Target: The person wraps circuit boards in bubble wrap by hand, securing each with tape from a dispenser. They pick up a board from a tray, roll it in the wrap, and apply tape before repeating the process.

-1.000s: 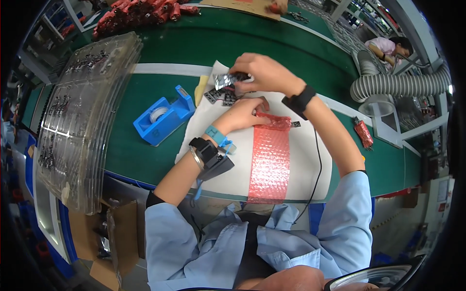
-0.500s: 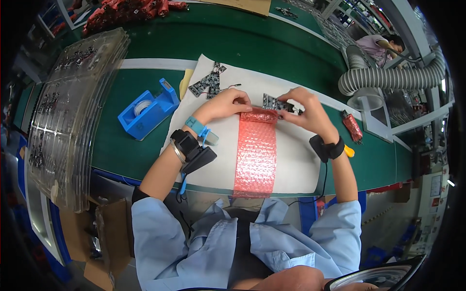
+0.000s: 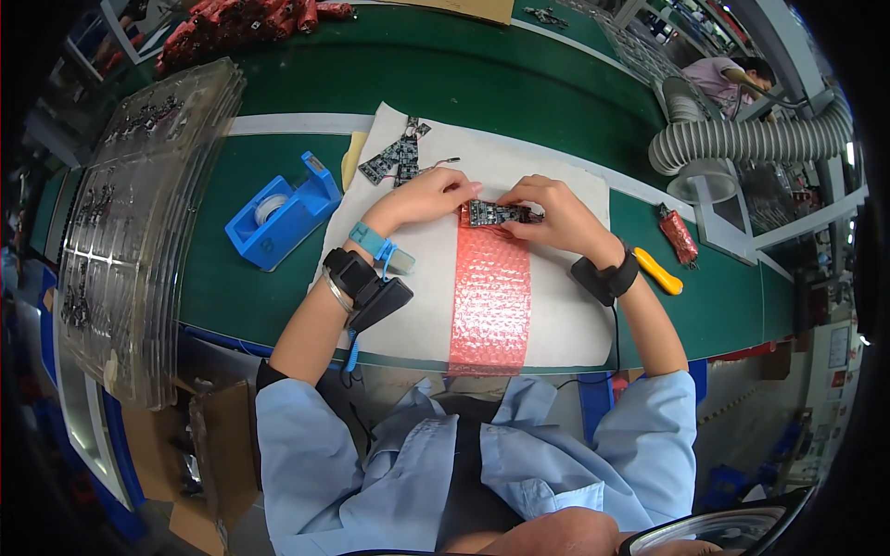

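Circuit board (image 3: 499,214) now laid flat at far end of pink bubble wrap strip (image 3: 491,287) — half a second ago held just above it. Pinched at both ends: left hand (image 3: 428,197), right hand (image 3: 554,211). Placement judged done — wrapping apparently next.

circuit boards (image 3: 397,157): 3+ | bubble wrap strip (image 3: 489,298): 1 | tape dispenser (image 3: 281,212): 1

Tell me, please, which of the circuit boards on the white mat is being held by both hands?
The circuit board at the top end of the pink bubble wrap strip, between the left hand and right hand. The other boards lie untouched farther up the mat.
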A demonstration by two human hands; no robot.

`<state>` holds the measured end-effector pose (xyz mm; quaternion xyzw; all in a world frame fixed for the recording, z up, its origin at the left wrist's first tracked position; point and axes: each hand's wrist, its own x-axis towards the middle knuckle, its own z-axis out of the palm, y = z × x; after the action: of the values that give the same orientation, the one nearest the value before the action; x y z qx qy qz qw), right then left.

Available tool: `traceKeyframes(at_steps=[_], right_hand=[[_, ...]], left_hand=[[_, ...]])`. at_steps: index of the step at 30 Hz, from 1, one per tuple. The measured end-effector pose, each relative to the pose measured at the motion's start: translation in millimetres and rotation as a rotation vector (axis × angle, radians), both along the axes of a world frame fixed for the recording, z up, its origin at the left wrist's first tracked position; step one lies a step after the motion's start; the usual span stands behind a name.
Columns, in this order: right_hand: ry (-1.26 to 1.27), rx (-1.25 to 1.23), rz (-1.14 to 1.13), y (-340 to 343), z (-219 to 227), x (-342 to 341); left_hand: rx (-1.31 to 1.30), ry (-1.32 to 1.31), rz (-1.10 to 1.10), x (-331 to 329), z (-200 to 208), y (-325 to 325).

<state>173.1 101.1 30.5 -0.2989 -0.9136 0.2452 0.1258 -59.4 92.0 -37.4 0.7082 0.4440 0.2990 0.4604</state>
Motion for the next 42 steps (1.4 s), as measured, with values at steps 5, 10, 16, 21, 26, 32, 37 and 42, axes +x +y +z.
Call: traceKeyframes(at_steps=[5,10,16,21,26,32,37,42], right_hand=[[0.022,-0.084,-0.035,1,-1,2],[0.082,0.008,0.034,7,4,19],[-0.001,0.198,0.0,-12,10,21],[-0.003,-0.005,-0.015,-5,2,22],[-0.014,-0.137,-0.07,12,-8,19],[-0.103,-0.12,-0.018,12,-5,16],[-0.081,-0.037,-0.032,-2,-2,13],[-0.024,0.142,-0.029,-18,-2,14]], left_hand=[[0.019,0.034,-0.008,3,13,-7],[0.014,0.025,0.001,5,15,-8],[0.002,0.023,-0.007,4,14,-8],[0.012,0.027,-0.014,5,16,-8],[0.043,0.101,-0.017,5,21,-9],[0.129,0.155,-0.082,5,21,-10],[0.215,0.213,-0.11,9,28,-17],[0.286,0.281,-0.118,15,35,-26]])
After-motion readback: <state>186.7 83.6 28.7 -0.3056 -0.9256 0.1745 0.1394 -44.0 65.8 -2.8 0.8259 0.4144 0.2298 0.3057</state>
